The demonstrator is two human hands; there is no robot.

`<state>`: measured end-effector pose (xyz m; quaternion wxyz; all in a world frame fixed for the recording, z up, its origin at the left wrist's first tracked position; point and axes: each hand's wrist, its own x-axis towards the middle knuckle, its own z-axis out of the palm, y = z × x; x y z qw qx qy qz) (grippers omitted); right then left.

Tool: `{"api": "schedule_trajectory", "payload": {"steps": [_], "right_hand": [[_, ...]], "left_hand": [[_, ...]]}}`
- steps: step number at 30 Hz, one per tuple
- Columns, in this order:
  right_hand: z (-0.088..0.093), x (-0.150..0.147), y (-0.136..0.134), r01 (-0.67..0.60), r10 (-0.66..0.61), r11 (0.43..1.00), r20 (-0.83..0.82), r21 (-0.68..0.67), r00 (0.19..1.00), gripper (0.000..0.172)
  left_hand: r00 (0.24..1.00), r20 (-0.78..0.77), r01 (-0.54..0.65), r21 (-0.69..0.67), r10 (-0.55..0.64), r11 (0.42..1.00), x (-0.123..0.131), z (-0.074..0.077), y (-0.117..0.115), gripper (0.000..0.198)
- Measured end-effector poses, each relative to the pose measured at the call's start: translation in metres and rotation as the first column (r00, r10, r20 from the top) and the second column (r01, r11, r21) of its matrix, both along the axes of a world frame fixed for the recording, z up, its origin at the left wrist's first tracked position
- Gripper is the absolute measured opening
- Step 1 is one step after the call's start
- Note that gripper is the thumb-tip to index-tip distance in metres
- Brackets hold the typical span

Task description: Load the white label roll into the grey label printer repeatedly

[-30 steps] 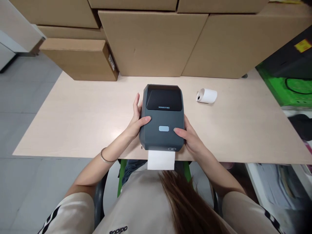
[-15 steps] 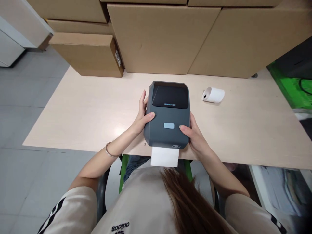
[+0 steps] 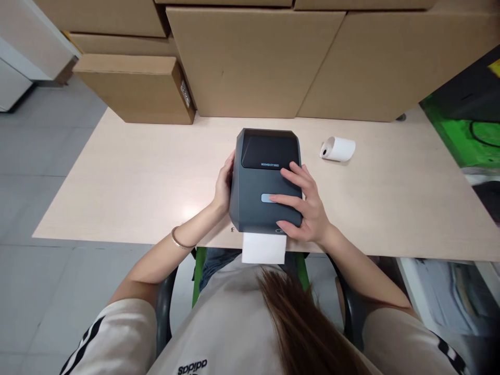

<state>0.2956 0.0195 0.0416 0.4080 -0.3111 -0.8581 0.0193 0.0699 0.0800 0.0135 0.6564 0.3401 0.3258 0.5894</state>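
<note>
A dark grey label printer [image 3: 253, 192] sits near the table's front edge, with a black window on top and a pale blue button [image 3: 265, 198]. A white paper strip [image 3: 264, 248] sticks out of its front, past the table edge. My left hand [image 3: 224, 182] grips the printer's left side, its fingertips partly hidden behind the casing. My right hand [image 3: 308, 205] lies over the printer's right part with its fingers spread, one fingertip on the button. Its thumb touches the casing near the front corner.
A white paper roll [image 3: 339, 149] lies on the light wooden table [image 3: 390, 203], right of the printer. Large cardboard boxes [image 3: 253, 62] line the back, with a smaller box [image 3: 128, 94] at the left. A green surface with a black cable [image 3: 482, 136] is at far right.
My right hand has shifted from gripping the printer's right side to lying over its top, a finger on the button. My left thumb has moved off the top to the left side.
</note>
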Motion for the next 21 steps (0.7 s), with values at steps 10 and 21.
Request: {"api": "schedule_trajectory", "payload": {"steps": [10,21], "right_hand": [[0.007,0.000,-0.003,0.045,-0.047,0.997,0.032,0.061,0.998,0.045],[0.019,0.002,-0.009,-0.031,0.016,0.997,0.188,0.075,0.982,0.065]], "left_hand": [[0.998,-0.042,-0.038,0.008,0.038,0.999,-0.005,0.003,-0.002,0.040],[0.995,-0.101,-0.018,-0.021,0.016,1.000,-0.015,-0.003,-0.002,0.047]]}}
